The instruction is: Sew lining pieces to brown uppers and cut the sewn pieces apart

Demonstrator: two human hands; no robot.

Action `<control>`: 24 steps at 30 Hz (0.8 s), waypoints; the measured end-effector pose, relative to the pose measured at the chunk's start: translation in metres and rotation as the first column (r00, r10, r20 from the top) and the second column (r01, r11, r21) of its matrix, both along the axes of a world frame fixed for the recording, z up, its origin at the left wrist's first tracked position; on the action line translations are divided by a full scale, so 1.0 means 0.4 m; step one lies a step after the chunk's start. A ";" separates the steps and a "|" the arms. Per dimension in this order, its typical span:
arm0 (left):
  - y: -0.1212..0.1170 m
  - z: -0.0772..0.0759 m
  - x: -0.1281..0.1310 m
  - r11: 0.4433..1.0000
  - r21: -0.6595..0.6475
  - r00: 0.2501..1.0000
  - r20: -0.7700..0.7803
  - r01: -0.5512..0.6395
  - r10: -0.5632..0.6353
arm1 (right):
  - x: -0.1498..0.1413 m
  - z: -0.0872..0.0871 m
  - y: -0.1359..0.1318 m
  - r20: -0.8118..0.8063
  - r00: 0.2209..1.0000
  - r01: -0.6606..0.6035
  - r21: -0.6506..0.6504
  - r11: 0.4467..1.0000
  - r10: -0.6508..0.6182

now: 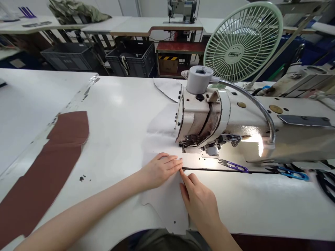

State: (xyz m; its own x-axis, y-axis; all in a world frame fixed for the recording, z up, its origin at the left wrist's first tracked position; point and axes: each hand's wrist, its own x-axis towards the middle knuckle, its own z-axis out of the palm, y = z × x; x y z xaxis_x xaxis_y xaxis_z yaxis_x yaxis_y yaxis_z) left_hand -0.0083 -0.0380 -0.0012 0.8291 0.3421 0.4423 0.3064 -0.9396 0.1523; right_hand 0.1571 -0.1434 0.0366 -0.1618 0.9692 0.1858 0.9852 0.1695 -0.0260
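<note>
A white sheet of material, perhaps leather or fabric, lies on the table along the left side of the sewing machine, and part of it runs beneath the machine's head. My left hand rests flat on this sheet just in front of the needle area, fingers stretched toward its right edge. At that same edge, my right hand touches the sheet with its index fingertip, close to the left fingertips; its thumb is apart and lower down. The needle and presser foot are mostly hidden by the machine head.
Purple thread snips and blue snips lie right of my hands. A long brown piece is on the table's left. Behind the machine stands a green fan. Grey crates sit beyond the table.
</note>
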 end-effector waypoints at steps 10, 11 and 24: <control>0.073 0.006 0.011 0.997 -0.077 0.998 -0.064 -0.015 0.010 | 0.007 -0.013 0.031 0.065 0.998 0.009 -0.012 1.000 -0.008; 0.078 0.008 0.011 0.996 -0.083 0.997 -0.071 -0.022 0.017 | 0.006 -0.015 0.036 0.067 0.998 0.018 -0.025 1.000 -0.016; 0.060 0.026 -0.010 0.989 -0.148 0.998 -0.061 0.013 -0.022 | -0.007 -0.015 0.050 0.083 0.994 0.079 -0.083 0.993 -0.072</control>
State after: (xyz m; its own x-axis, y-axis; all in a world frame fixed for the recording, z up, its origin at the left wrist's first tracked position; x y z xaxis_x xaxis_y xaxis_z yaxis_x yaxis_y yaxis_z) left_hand -0.0124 -0.0139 0.0094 0.8598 0.3846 0.3358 0.3030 -0.9137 0.2706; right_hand 0.1545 -0.1235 0.0308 -0.0982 0.9910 0.0911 0.9946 0.0947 0.0419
